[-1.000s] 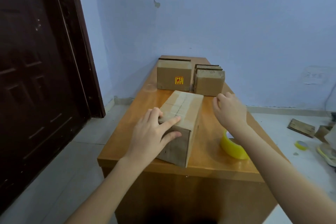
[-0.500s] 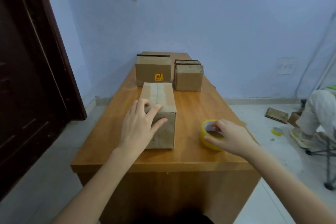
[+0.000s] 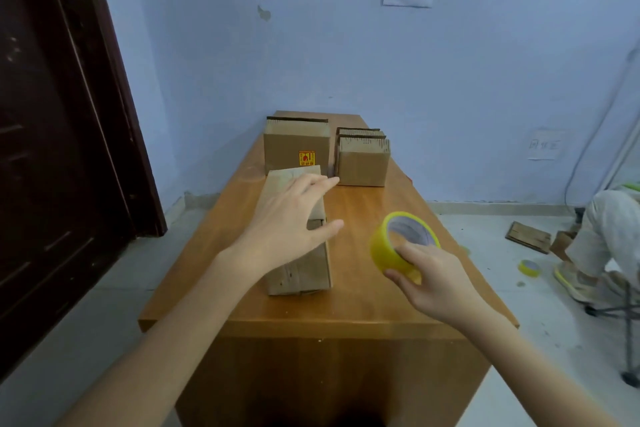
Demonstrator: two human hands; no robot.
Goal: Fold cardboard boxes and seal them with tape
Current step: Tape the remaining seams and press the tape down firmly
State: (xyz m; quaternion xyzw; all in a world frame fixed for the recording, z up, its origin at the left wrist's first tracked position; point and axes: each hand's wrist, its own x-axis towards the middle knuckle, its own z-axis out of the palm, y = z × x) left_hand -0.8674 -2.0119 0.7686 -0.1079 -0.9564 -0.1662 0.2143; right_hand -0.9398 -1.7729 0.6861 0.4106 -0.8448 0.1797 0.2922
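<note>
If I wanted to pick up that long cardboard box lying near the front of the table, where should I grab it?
Probably across its narrow width, coming down from above. The long cardboard box lies lengthwise on the table, so its two long sides are close together and free. The left hand is already over its top.

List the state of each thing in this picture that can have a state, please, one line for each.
Near cardboard box: folded shut, lying on the table, left hand spread over it.
Yellow tape roll: tilted, lifted, held by the right hand.
Box with red sticker: upright at the far end.
Two smaller boxes: upright, one behind the other.
Dark door: cannot tell.
</note>
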